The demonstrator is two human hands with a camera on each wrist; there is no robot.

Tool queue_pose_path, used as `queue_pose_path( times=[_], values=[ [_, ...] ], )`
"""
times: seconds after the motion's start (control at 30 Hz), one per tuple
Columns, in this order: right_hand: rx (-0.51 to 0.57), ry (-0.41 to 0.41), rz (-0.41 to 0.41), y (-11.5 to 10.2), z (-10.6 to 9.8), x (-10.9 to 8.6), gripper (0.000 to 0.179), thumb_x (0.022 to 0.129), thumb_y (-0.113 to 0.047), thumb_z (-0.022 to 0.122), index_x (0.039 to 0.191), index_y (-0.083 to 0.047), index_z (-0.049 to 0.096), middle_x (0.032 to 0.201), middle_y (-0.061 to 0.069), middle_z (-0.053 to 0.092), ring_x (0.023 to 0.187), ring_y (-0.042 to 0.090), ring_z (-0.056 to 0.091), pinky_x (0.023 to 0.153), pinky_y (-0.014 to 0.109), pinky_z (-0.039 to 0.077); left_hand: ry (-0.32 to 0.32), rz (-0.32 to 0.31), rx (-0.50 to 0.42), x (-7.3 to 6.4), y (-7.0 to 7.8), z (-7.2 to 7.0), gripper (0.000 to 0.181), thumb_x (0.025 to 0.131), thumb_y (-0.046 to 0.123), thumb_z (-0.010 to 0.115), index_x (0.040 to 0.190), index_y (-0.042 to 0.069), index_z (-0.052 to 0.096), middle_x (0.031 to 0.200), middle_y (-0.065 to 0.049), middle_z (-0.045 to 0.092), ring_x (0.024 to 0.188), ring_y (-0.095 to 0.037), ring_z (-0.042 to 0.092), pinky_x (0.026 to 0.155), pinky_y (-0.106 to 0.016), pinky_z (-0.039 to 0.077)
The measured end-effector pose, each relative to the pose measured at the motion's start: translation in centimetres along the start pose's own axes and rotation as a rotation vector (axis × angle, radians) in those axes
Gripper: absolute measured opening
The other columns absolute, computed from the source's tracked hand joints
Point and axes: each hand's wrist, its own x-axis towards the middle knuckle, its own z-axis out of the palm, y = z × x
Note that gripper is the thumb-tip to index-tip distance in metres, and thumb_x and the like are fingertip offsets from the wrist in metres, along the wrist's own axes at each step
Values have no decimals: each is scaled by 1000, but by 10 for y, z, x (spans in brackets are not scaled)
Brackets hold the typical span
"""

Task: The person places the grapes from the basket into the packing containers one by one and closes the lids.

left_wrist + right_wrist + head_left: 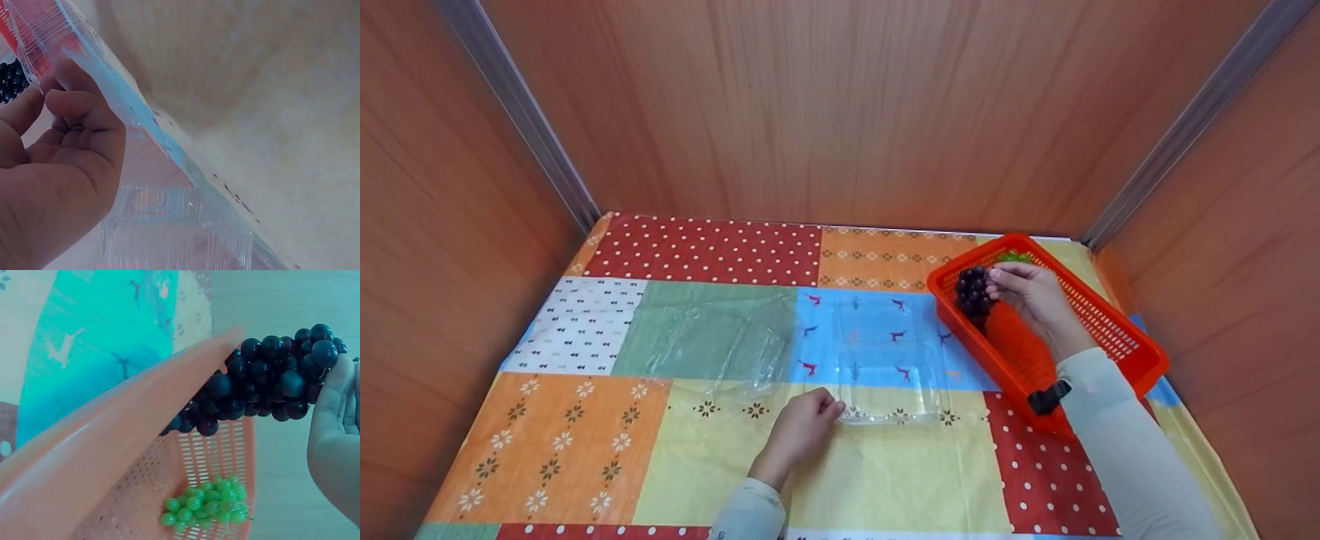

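Note:
My right hand (1039,300) pinches a bunch of dark grapes (973,294) by its stem end, over the left side of an orange-red plastic basket (1110,307). Seen from the right wrist, the dark grapes (264,379) hang past the basket rim (112,413). A bunch of green grapes (208,503) lies inside the basket. On the cloth, my left hand (802,431) holds the near left corner of a clear plastic container (889,375) between thumb and fingers. The left wrist view shows that plastic edge (36,62) at the fingertips.
Another clear plastic container (720,349) lies on the patchwork tablecloth (585,442), left of the held one. Wood-grain panels (810,112) close off the back and both sides. The basket stands slanted near the right panel (1230,262).

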Motion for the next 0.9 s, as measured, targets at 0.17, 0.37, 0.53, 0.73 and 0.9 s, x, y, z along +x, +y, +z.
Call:
queue_pose_path(
  times=[0.17, 0.37, 0.53, 0.73, 0.9],
  values=[
    [11, -33, -40, -5, 8, -8, 28, 92, -17, 72, 115, -2, 71, 96, 8, 72, 79, 19, 71, 82, 29, 56, -4, -20, -4, -1, -1, -1, 20, 100, 28, 61, 85, 15, 62, 74, 0, 56, 69, -17, 53, 64, -32, 45],
    [60, -72, -103, -12, 20, -17, 27, 91, -15, 73, 113, 1, 71, 95, 9, 71, 76, 20, 69, 79, 27, 57, -1, 2, 17, -1, -3, 0, 21, 99, 28, 62, 84, 14, 61, 73, 1, 56, 68, -17, 52, 65, -33, 44],
    [71, -126, -151, -16, 34, -22, 24, 93, -13, 70, 112, 3, 71, 95, 10, 70, 75, 20, 68, 78, 27, 57, -1, 6, 5, -1, -4, 0, 21, 99, 27, 62, 84, 12, 62, 73, 1, 56, 68, -16, 52, 65, -32, 44],
    [65, -182, -181, -18, 49, -28, 18, 94, -12, 68, 107, 0, 74, 93, 9, 71, 75, 20, 67, 77, 27, 57, -17, -16, -22, 1, -3, 0, 20, 100, 27, 62, 86, 12, 63, 74, -1, 57, 70, -17, 54, 66, -32, 46],
    [104, -235, -191, -21, 60, -35, 18, 96, -9, 66, 109, 0, 74, 93, 11, 72, 76, 21, 69, 77, 28, 57, -17, -12, -22, 0, -1, -1, 20, 100, 27, 62, 86, 12, 63, 74, -1, 57, 70, -17, 54, 65, -32, 45]
  ],
)
